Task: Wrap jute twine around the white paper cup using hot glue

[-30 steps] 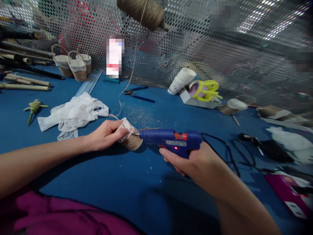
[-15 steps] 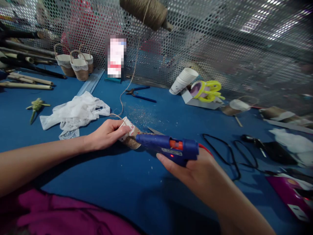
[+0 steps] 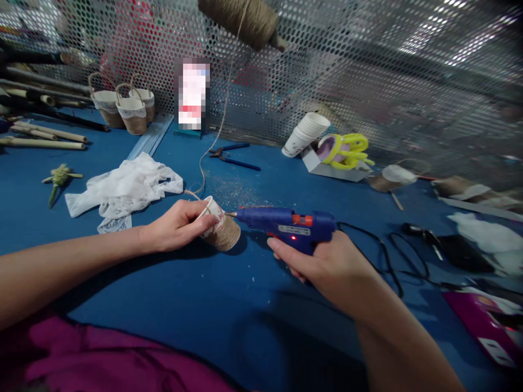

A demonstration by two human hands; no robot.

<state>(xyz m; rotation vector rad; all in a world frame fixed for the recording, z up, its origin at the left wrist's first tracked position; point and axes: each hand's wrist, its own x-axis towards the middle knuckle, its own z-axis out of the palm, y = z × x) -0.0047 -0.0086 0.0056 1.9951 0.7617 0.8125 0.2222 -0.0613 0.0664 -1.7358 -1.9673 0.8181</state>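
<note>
Head view has our left hand [image 3: 182,224] pinching the cup [image 3: 220,226] near its rim, thumb on the printed paper, while our right hand [image 3: 322,264] wraps round the glue gun [image 3: 265,219]. The cup leans over, base to the right, in front of us at the table [image 3: 175,316]; whether it rests there we cannot tell. The nozzle [image 3: 231,214] sits at the cup's side, close to where bare paper meets wound twine [image 3: 226,238]; contact is hard to make out. To do this well, we judge, we should steady the cup, lay a thin, even bead along the top coil, and leave our fingertips clear of the hot tip.

The cup is smooth and tapered, the twine tan and coarse in close rings. Our gun is hard blue plastic; the lace [image 3: 126,188] lies limp and crumpled; the spool [image 3: 241,23] is a fat cylinder.
</note>
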